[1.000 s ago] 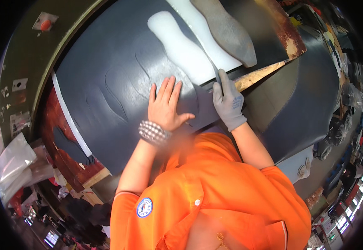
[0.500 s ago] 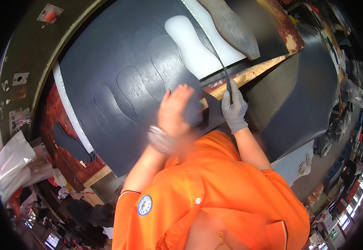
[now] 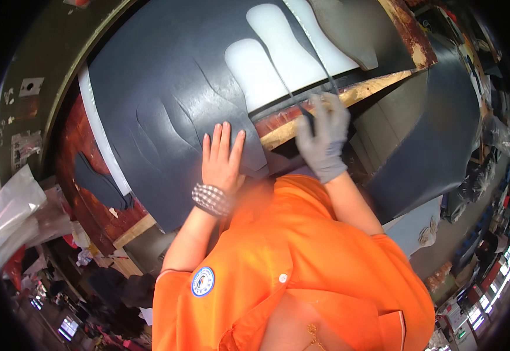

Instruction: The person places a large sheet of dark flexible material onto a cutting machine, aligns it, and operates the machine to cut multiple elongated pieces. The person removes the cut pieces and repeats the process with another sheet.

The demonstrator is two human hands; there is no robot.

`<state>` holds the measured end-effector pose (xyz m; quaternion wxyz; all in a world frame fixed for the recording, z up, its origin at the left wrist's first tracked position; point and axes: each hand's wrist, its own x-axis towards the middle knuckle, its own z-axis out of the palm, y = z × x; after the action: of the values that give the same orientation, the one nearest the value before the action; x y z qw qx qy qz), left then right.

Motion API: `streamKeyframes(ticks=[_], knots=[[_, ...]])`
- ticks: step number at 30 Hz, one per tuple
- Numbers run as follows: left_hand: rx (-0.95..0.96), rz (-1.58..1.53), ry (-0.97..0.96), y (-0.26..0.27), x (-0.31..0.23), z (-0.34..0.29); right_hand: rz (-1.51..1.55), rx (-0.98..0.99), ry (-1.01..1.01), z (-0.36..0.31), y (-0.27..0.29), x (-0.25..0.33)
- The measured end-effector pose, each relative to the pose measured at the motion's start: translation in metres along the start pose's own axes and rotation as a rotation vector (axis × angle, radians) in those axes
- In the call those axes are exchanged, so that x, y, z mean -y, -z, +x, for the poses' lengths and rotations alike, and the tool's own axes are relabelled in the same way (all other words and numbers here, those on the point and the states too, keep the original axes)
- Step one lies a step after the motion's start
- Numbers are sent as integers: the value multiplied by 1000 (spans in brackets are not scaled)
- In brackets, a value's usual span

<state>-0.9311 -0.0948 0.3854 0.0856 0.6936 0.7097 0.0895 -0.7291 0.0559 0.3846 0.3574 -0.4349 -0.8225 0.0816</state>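
A large black sheet (image 3: 126, 88) with several sole-shaped cut outlines covers the bench. My left hand (image 3: 221, 155) is bare, with a checked band at the wrist. It lies flat on the sheet's near part, fingers stretched and slightly apart, over a sole-shaped black piece (image 3: 249, 143). My right hand (image 3: 325, 134), in a grey glove and somewhat blurred, is at the bench edge. Its fingers close on the end of a thin black strip (image 3: 278, 76) running between two white sole-shaped openings (image 3: 249, 73). Another dark strip reaches the glove from farther right.
A worn flat board (image 3: 348, 32) lies at the far right of the bench. The bench has a wooden edge (image 3: 366, 88). To its right hangs a curved black sheet (image 3: 430, 134). Dark cut pieces (image 3: 97, 178) and clear plastic bags (image 3: 18, 202) are at the left.
A second white sole-shaped opening now shows beside the first. My left hand has moved slightly left and settled flat. My gloved right hand has shifted slightly toward the second strip.
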Motion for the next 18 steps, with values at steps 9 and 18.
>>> streamKeyframes(ticks=[9, 18], knots=[[-488, -291, 461, 144, 71, -29, -35, 175, 161, -22, -46, 35], [-115, -118, 69, 9, 79, -90, 84, 276, 258, -29, -49, 67]])
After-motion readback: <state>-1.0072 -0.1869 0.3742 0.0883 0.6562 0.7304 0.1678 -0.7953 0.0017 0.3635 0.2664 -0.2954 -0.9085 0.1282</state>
